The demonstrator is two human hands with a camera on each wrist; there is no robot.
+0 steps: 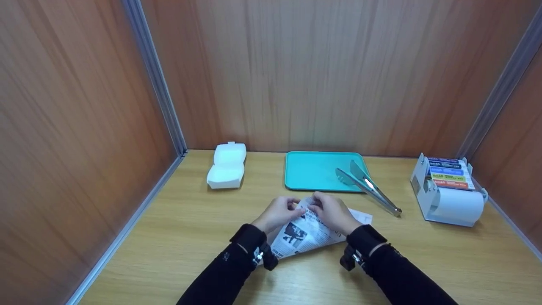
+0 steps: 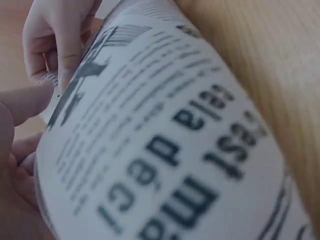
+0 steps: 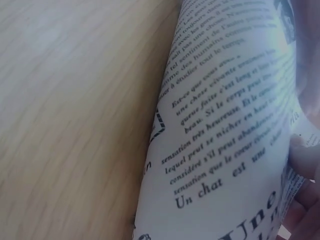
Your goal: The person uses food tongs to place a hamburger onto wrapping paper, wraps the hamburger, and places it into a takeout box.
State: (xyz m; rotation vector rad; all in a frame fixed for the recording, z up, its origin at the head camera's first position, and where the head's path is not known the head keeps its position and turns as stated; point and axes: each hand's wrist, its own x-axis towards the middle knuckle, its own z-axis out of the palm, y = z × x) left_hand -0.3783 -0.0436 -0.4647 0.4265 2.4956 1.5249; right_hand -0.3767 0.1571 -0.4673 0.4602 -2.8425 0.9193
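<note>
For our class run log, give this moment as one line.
left hand: holds newsprint sheet; right hand: holds same sheet; sheet: curled cone-like; metal tongs: tips over teal tray; white clamshell box: open

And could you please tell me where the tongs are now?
In the head view, the tongs lie right of centre, tips over the right side of the teal tray, other end past its near edge, left of the white dispenser.

One wide view, two close
From the head we look forward and down across the counter (image 1: 169, 250); from each wrist we face the printed paper (image 1: 311, 234), shared by all.
</note>
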